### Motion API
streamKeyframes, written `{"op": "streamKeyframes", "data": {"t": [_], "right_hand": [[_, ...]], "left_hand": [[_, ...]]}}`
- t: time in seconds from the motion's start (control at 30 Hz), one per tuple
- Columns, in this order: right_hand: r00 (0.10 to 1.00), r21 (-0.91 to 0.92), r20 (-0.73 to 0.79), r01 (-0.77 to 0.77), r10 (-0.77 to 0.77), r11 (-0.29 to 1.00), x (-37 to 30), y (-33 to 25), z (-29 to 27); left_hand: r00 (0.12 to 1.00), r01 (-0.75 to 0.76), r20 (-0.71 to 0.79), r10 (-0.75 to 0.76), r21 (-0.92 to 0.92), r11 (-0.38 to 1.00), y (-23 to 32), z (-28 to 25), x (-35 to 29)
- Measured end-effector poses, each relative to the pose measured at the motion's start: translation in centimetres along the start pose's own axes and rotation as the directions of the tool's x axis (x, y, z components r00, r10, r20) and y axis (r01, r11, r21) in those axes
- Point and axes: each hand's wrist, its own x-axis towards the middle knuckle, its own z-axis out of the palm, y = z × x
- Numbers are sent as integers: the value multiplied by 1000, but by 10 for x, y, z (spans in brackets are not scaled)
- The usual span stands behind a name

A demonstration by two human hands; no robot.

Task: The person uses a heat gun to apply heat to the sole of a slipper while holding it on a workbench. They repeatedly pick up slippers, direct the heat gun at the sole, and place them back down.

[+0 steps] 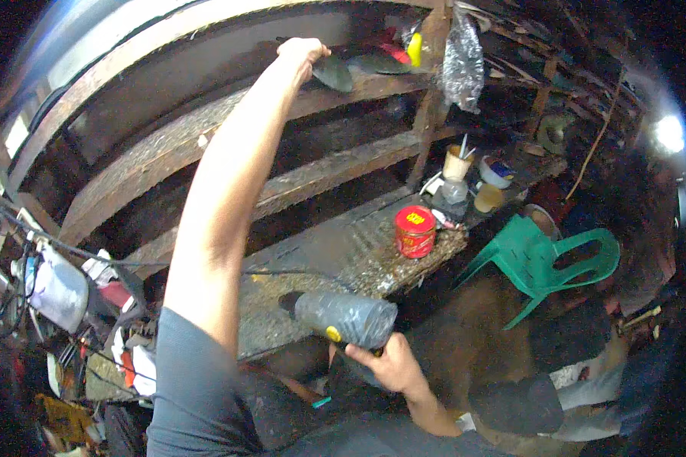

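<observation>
My left hand [305,55] is stretched up to the upper shelf, its fingers closed on a dark, flat, sole-shaped piece [332,75]. A similar dark piece [381,64] lies just right of it on the shelf. Low in front of me, my right hand [396,364] grips a heat gun [347,316] by its handle. Its grey barrel seems wrapped in film or tape, and the black nozzle points left over the workbench [312,259]. A red lidded can [415,232] stands on the bench beyond the heat gun.
Wooden shelves [282,194] rise behind the bench. Cups [457,162], a bowl [496,173] and a jar crowd its far right end. A green plastic chair [537,255] stands to the right. Cables [76,247] and clutter around a whitish container [57,286] fill the left.
</observation>
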Motion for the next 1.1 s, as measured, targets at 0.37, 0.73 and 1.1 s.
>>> {"op": "streamKeyframes", "data": {"t": [0.37,0.73,1.1], "right_hand": [[997,95,-82,6,2,995,41,6,-36],[982,-13,-146,120,-121,993,41,-92,-103],[965,-147,255,-19,57,989,48,-101,-51]], "left_hand": [[960,-214,117,256,-291,933,-51,-276,-446],[912,336,352,-209,-354,873,-290,-305,-574],[969,-213,232,87,599,772,-363,-234,-440]]}}
